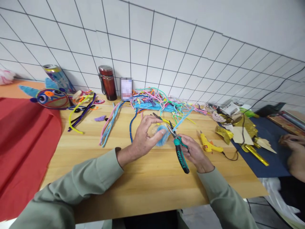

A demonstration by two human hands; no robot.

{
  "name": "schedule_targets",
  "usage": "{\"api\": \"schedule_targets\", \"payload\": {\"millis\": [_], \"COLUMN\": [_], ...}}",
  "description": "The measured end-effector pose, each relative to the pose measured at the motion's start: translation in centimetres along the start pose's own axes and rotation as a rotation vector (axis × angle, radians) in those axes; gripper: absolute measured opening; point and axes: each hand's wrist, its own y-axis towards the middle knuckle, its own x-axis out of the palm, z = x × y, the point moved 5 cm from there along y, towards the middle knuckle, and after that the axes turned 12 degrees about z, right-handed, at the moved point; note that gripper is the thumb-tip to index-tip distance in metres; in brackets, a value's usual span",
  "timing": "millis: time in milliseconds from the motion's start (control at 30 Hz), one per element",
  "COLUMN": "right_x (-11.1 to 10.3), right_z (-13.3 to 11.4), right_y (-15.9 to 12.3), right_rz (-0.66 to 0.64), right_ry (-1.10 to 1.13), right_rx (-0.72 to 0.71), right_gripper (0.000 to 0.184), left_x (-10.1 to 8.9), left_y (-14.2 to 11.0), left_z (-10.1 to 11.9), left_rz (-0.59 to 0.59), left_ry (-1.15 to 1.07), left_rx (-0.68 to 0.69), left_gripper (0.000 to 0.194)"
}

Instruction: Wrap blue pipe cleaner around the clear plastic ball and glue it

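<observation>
My left hand (149,132) is closed with thumb and fingers around a blue fuzzy coil (162,136), which looks wound from pipe cleaner. From the coil, a light blue pipe cleaner end (184,118) sticks up to the right. In my right hand (194,151) are long-nose pliers (179,152) with black and green handles. Their jaws are slightly parted and lie close beside the coil and the blue end; whether they touch it I cannot tell. Partly hidden behind my left fingers is a dark pointed tip (156,117).
Behind my hands lies a heap of coloured pipe cleaners (154,103), with loose strands (109,124) to the left. A yellow glue gun (209,144) with a cord rests on the right, near gold foil scraps (249,127). Another person's hand (295,149) is at the far right. A thermos (108,83) stands behind.
</observation>
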Motion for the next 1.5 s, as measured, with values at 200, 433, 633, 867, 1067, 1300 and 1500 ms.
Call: {"api": "schedule_targets", "payload": {"millis": [200,433,633,867,1067,1300,1500], "right_x": [0.5,0.3,-0.2,-0.6,-1.2,-1.1,-2.8], "right_z": [0.5,1.0,1.5,1.8,2.2,2.3,1.9], "right_y": [-0.1,-0.2,0.0,0.2,0.1,0.1,0.3], "right_rz": [0.013,0.027,0.040,0.057,0.098,0.093,0.152], "right_ry": [-0.016,-0.006,0.017,0.055,0.088,0.089,0.113], "right_rx": [0.019,0.033,0.060,0.107,0.121,0.134,0.074], "right_gripper": [0.048,0.049,0.047,0.046,0.045,0.045,0.042], "left_x": [0.1,0.6,1.0,1.2,1.3,1.2,1.2], "left_y": [0.6,0.7,0.3,0.0,-0.1,0.1,0.0], "left_z": [-0.3,-0.4,-1.1,-1.8,-2.1,-2.6,-4.2], "left_rz": [-0.029,-0.100,-0.130,-0.162,-0.147,-0.130,-0.134], "left_ry": [-0.142,-0.339,-0.342,-0.322,-0.303,-0.273,-0.224], "left_rx": [-0.119,-0.206,-0.276,-0.332,-0.354,-0.343,-0.431], "left_gripper": [0.025,0.015,0.016,0.017,0.027,0.027,0.019]}}
